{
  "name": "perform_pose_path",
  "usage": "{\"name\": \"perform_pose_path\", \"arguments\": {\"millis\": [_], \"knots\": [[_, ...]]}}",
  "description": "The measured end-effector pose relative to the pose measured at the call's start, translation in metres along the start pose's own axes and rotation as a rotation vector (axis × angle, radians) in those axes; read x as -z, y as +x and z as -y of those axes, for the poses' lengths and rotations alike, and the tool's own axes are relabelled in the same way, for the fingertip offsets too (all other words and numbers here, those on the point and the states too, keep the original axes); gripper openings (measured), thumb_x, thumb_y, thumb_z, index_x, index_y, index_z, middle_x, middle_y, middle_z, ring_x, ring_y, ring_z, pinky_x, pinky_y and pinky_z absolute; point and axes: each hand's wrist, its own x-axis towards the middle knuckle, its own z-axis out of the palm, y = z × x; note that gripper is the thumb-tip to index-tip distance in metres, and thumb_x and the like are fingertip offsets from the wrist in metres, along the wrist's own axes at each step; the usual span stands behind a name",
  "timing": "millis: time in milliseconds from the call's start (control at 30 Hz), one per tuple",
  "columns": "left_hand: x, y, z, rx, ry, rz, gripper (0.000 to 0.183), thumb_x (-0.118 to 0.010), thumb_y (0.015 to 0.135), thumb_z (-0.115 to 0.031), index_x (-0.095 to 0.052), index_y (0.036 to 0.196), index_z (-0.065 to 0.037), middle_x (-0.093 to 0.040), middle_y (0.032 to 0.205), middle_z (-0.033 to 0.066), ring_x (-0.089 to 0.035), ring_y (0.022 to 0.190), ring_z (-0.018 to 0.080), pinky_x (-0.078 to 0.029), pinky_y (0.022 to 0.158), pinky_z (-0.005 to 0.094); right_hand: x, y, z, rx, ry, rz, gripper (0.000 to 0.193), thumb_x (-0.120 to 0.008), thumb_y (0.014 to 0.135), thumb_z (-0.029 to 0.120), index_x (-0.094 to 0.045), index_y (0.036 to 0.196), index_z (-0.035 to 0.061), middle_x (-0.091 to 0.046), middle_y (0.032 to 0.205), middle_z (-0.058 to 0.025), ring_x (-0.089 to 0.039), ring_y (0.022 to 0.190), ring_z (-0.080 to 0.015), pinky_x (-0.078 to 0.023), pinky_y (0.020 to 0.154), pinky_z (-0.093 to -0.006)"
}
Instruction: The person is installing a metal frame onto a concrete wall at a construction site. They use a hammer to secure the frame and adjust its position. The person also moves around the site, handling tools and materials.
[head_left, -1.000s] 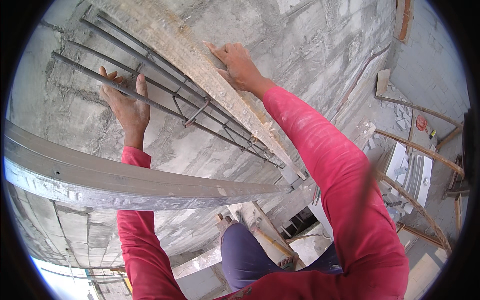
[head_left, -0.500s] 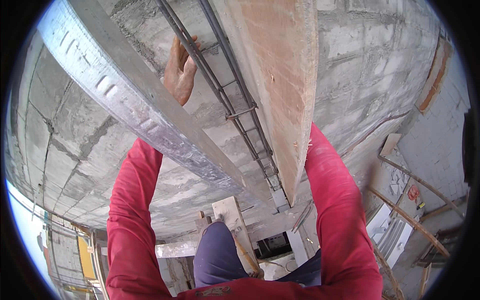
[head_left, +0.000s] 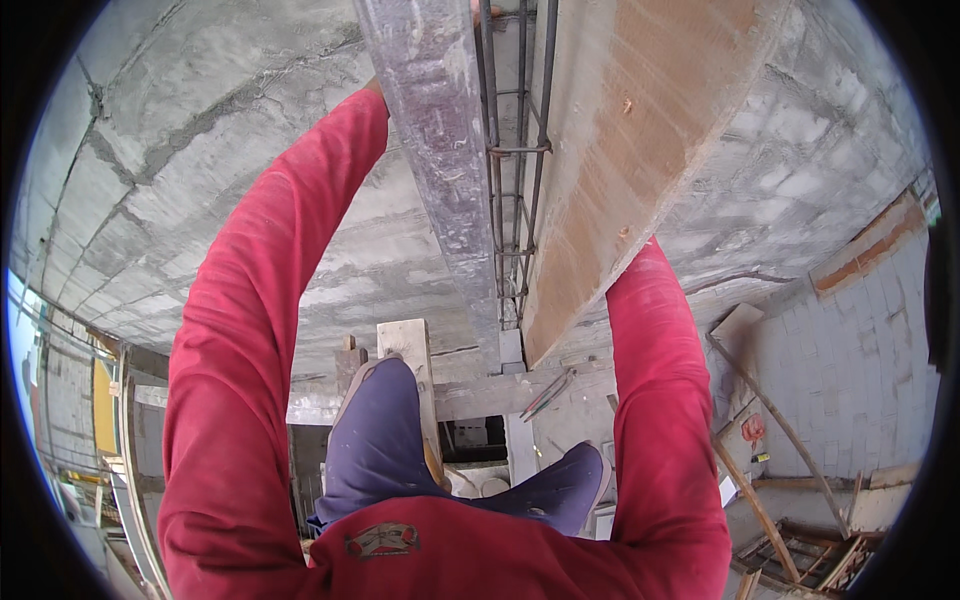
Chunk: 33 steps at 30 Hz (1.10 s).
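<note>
A long pale grey formwork plank, smeared with cement, runs along the left of an upright rebar cage. On the cage's right stands a wide brown wooden board. My left arm reaches up behind the plank; a sliver of my left hand at the wrist shows at its left edge, and the fingers are mostly hidden. A small patch of skin colour appears beside the bars at the top edge. My right arm goes behind the brown board, which hides my right hand entirely.
A grey block wall stands behind the cage. Below, a light board lies by my knee, and pliers-like tool handles rest on a ledge. Wooden poles lean at the lower right.
The grey plank has come rightward, close against the rebar cage. My left hand, earlier open between plank and bars, is now mostly hidden behind the plank. The view has shifted.
</note>
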Motion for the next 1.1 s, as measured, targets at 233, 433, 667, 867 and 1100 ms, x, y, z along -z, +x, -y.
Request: {"name": "perform_pose_path", "arguments": {"millis": [233, 433, 667, 867, 1100], "knots": [[-0.002, 0.001, -0.004, -0.003, 0.024, 0.014, 0.083, -0.056, 0.100, -0.061, -0.033, 0.154, -0.003, -0.061, 0.134, 0.0198, -0.059, 0.126, 0.0303, -0.046, 0.108, 0.0433, -0.002, -0.001, 0.001, 0.005, 0.006, 0.008, 0.065, -0.069, 0.095, 0.042, -0.053, 0.153, 0.0169, -0.057, 0.111, -0.0125, -0.050, 0.108, -0.0328, -0.040, 0.100, -0.0447], [-0.002, 0.002, 0.000, -0.036, 0.044, 0.023, 0.075, -0.058, 0.102, -0.055, -0.040, 0.149, 0.000, -0.064, 0.129, 0.0184, -0.061, 0.122, 0.0290, -0.047, 0.106, 0.0417, -0.001, -0.002, 0.002, 0.010, 0.000, 0.002, 0.065, -0.069, 0.095, 0.043, -0.052, 0.153, 0.0170, -0.057, 0.111, -0.0128, -0.050, 0.108, -0.0330, -0.040, 0.100, -0.0450], [0.005, 0.002, -0.012, -0.035, 0.104, 0.030, 0.066, -0.058, 0.105, -0.050, -0.049, 0.144, 0.003, -0.067, 0.123, 0.0167, -0.063, 0.117, 0.0275, -0.048, 0.104, 0.0405, -0.014, 0.009, 0.007, 0.049, 0.018, -0.004, 0.066, -0.069, 0.095, 0.044, -0.052, 0.153, 0.0171, -0.057, 0.111, -0.0131, -0.050, 0.108, -0.0333, -0.040, 0.100, -0.0452], [0.005, -0.006, -0.021, 0.014, 0.187, 0.028, 0.068, -0.058, 0.104, -0.053, -0.053, 0.141, 0.004, -0.068, 0.122, 0.0167, -0.061, 0.120, 0.0283, -0.046, 0.107, 0.0408, -0.022, 0.015, 0.015, 0.059, 0.037, -0.001, 0.066, -0.069, 0.095, 0.044, -0.052, 0.153, 0.0171, -0.057, 0.111, -0.0134, -0.050, 0.108, -0.0335, -0.040, 0.099, -0.0454], [0.001, -0.005, -0.023, -0.003, 0.197, 0.017, 0.070, -0.059, 0.103, -0.054, -0.055, 0.140, 0.006, -0.069, 0.125, 0.0180, -0.060, 0.123, 0.0300, -0.044, 0.108, 0.0417, -0.029, 0.020, 0.018, 0.074, 0.047, 0.002, 0.067, -0.068, 0.095, 0.045, -0.052, 0.153, 0.0172, -0.057, 0.111, -0.0137, -0.050, 0.108, -0.0337, -0.040, 0.099, -0.0457]]}}
